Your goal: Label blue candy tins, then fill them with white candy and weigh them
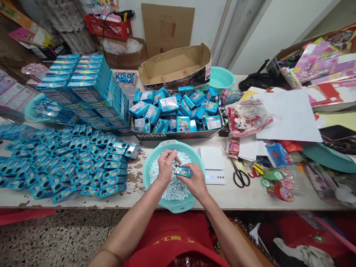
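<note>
- Right hand [196,180] grasps a small blue box [183,171] above the teal basin [178,205] of pale candies [174,189].
- Left hand [166,165] is bunched at the box's end; what its fingers pinch is hidden.
- Cardboard tray [178,135] behind the basin is heaped with blue boxes.

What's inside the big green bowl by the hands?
Small pale candies fill the bowl. Above them the right hand holds a small blue box, the left hand at its end. The bowl's bottom is hidden under candies and hands.
</note>
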A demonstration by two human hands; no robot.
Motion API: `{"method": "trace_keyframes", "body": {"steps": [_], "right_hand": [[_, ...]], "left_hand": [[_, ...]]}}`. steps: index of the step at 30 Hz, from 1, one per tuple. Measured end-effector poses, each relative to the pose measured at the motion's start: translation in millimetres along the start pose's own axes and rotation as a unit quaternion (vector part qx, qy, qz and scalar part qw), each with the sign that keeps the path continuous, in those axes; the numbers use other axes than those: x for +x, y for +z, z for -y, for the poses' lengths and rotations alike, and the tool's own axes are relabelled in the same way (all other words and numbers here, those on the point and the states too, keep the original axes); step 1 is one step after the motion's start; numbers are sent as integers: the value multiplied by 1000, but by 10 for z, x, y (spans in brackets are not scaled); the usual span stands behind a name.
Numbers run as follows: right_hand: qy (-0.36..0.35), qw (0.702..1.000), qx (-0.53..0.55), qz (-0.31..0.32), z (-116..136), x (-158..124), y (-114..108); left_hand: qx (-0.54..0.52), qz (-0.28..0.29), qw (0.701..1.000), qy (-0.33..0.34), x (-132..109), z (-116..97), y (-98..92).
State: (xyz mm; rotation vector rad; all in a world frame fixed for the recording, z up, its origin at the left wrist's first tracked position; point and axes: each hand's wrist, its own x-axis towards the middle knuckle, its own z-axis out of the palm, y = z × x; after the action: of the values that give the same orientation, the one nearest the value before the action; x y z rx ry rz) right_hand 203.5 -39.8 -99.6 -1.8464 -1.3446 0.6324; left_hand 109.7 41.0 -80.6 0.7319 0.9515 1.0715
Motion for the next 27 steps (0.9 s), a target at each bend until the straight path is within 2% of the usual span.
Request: {"method": "trace_keyframes", "body": {"steps": [10,15,20,23,27], "right_hand": [[19,999,0,26,27,82,-2],[2,1000,-9,9,62,101,-30],[-11,1000,-2,3,71,91,-27],[-8,1000,-1,-12,59,90,-34],[-2,1000,13,-1,19,94,-66]], "left_hand": [[10,2,1000,-16,41,-6,28],[26,9,1000,8,31,-13,46],[21,1,1000,-1,29,-30,93],[16,27,999,-17,22,-38,115],[-2,42,998,-38,15,-89,133]]}}
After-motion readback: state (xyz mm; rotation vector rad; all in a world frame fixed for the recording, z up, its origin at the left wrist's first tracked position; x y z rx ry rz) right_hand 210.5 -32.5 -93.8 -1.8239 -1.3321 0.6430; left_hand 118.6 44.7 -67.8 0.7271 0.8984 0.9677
